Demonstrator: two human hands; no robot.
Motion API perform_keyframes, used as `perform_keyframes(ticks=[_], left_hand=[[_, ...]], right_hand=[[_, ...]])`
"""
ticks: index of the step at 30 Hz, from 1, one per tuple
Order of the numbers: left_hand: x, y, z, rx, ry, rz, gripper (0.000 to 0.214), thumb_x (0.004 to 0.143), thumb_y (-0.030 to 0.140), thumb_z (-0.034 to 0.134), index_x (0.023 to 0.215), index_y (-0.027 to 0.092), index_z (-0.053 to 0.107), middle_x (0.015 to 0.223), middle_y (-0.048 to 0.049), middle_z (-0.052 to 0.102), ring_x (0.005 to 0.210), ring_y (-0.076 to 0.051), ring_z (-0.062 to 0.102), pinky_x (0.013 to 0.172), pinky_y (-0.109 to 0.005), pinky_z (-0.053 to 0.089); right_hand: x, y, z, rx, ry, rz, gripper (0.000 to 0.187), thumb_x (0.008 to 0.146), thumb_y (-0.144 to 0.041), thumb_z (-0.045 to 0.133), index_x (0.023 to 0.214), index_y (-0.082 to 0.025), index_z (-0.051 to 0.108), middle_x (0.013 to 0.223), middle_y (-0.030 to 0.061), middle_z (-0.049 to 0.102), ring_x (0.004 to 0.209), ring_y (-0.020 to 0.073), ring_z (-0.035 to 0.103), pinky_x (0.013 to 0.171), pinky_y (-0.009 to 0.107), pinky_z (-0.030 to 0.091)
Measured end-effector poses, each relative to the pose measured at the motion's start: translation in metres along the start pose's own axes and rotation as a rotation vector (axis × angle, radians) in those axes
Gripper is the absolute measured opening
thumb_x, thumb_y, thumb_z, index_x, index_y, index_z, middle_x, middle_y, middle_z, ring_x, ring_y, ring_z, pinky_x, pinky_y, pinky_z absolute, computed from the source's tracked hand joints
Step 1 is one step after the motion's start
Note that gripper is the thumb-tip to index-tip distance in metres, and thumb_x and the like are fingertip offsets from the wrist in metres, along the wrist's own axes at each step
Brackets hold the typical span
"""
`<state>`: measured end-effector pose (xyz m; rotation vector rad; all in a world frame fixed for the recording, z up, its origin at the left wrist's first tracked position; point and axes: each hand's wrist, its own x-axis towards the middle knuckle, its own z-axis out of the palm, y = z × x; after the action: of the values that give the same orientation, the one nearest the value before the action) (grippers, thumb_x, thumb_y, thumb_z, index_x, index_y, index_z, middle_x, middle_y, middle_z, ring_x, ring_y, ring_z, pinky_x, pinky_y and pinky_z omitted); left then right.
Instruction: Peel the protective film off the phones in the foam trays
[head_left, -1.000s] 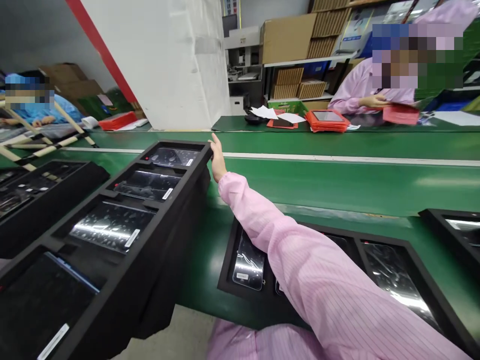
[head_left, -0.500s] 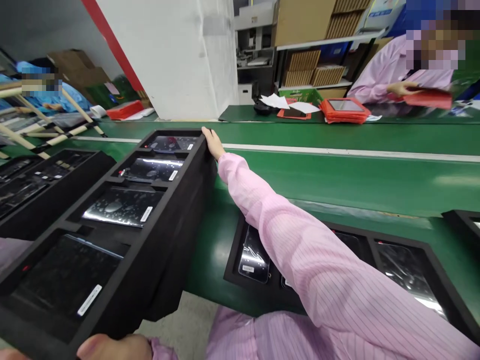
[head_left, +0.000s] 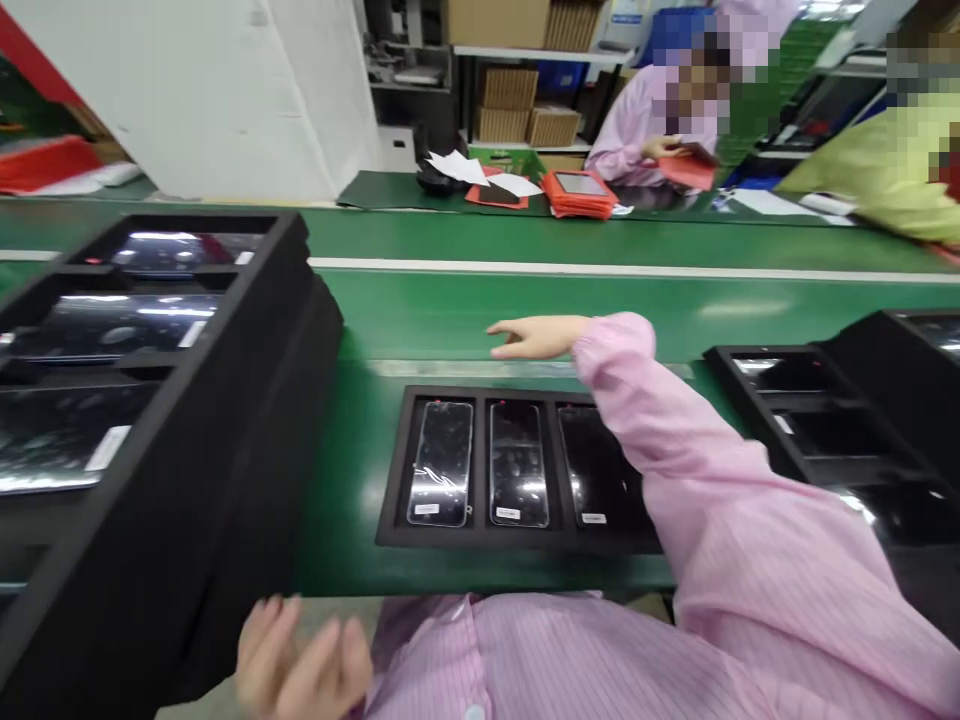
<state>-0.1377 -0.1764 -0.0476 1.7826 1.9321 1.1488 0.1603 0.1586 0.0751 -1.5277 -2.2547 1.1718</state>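
Observation:
My right hand is above the green work surface, its thumb and fingers apart and nothing in them. Just below it lies a black foam tray with phone screens in its compartments; a left screen and a middle screen carry small white labels. The sleeve hides the tray's right part. My left hand, slightly blurred, is at the bottom edge with fingers spread and bare. Beside it rises a stack of black foam trays, its top tray also holding glossy screens.
More foam trays with screens stand at the right. Across the bench, a person in pink holds a red sleeve. Nearer lie red sleeves and white papers. A white pillar stands behind the bench.
Both hands have let go of the tray stack at the left. My right hand has moved right, over the middle tray, and my left hand has come away. The view has turned right.

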Motion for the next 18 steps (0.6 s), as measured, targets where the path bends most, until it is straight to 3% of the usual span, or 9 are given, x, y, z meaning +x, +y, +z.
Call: perform_keyframes(ticks=[2, 5, 7, 9, 10, 13, 15, 18], left_hand=[[0.031, 0.017, 0.009, 0.044, 0.130, 0.131, 0.036, 0.090, 0.038, 0.059, 0.125, 0.035, 0.055, 0.124, -0.0096, 0.058, 0.124, -0.039, 0.053, 0.108, -0.066, 0.040], [0.092, 0.031, 0.023, 0.120, -0.067, 0.117, 0.044, 0.098, 0.042, 0.045, 0.136, 0.022, 0.052, 0.136, -0.0152, 0.052, 0.128, -0.036, 0.050, 0.111, -0.054, 0.040], [0.130, 0.030, 0.039, 0.182, -0.135, -0.014, 0.055, 0.095, 0.046, 0.044, 0.140, 0.016, 0.050, 0.132, -0.0182, 0.054, 0.120, -0.037, 0.056, 0.105, -0.054, 0.044], [0.161, 0.023, 0.058, 0.228, -0.285, -0.161, 0.063, 0.093, 0.048, 0.046, 0.146, 0.014, 0.045, 0.133, -0.0201, 0.053, 0.112, -0.038, 0.059, 0.101, -0.055, 0.045], [0.175, 0.018, 0.068, 0.207, -0.372, -0.223, 0.066, 0.092, 0.047, 0.047, 0.147, 0.012, 0.043, 0.129, -0.0205, 0.055, 0.108, -0.039, 0.060, 0.100, -0.055, 0.045], [0.207, 0.004, 0.094, 0.151, -0.451, -0.234, 0.059, 0.089, 0.046, 0.050, 0.139, 0.013, 0.055, 0.109, -0.0157, 0.061, 0.105, -0.038, 0.059, 0.098, -0.051, 0.044], [0.223, -0.004, 0.103, 0.081, -0.484, -0.209, 0.055, 0.088, 0.045, 0.052, 0.135, 0.018, 0.060, 0.094, -0.0087, 0.061, 0.093, -0.032, 0.061, 0.091, -0.042, 0.047], [0.238, -0.013, 0.109, -0.041, -0.494, -0.183, 0.057, 0.084, 0.047, 0.056, 0.133, 0.020, 0.062, 0.077, -0.0017, 0.054, 0.072, -0.023, 0.057, 0.072, -0.032, 0.047]], right_hand=[[-0.071, 0.050, -0.022, -0.231, 0.120, 0.171, 0.069, 0.079, -0.049, 0.075, 0.141, -0.023, 0.056, 0.124, 0.0107, 0.069, 0.120, 0.0335, 0.063, 0.112, 0.050, 0.041], [-0.170, 0.119, -0.032, -0.530, 0.298, 0.529, 0.072, 0.092, -0.052, 0.058, 0.152, -0.018, 0.039, 0.140, 0.0174, 0.057, 0.130, 0.0328, 0.056, 0.111, 0.046, 0.041], [-0.224, 0.153, -0.023, -0.548, 0.342, 0.738, 0.071, 0.096, -0.054, 0.050, 0.151, -0.010, 0.041, 0.144, 0.0257, 0.050, 0.133, 0.0343, 0.053, 0.109, 0.043, 0.042], [-0.264, 0.175, -0.005, -0.530, 0.350, 0.865, 0.071, 0.097, -0.054, 0.046, 0.140, 0.002, 0.051, 0.133, 0.0353, 0.054, 0.129, 0.0406, 0.055, 0.105, 0.047, 0.043], [-0.277, 0.183, 0.005, -0.506, 0.340, 0.902, 0.068, 0.097, -0.055, 0.043, 0.134, 0.001, 0.056, 0.127, 0.0354, 0.058, 0.124, 0.0405, 0.058, 0.103, 0.047, 0.045], [-0.289, 0.196, 0.029, -0.411, 0.280, 0.905, 0.054, 0.099, -0.055, 0.038, 0.125, -0.013, 0.061, 0.116, 0.0245, 0.068, 0.109, 0.0306, 0.068, 0.094, 0.038, 0.051], [-0.279, 0.202, 0.036, -0.380, 0.253, 0.886, 0.049, 0.100, -0.054, 0.038, 0.124, -0.017, 0.059, 0.119, 0.0210, 0.068, 0.107, 0.0285, 0.069, 0.091, 0.037, 0.052], [-0.248, 0.211, 0.028, -0.387, 0.244, 0.887, 0.052, 0.099, -0.052, 0.039, 0.122, -0.009, 0.058, 0.122, 0.0264, 0.064, 0.113, 0.0365, 0.065, 0.092, 0.045, 0.050]])
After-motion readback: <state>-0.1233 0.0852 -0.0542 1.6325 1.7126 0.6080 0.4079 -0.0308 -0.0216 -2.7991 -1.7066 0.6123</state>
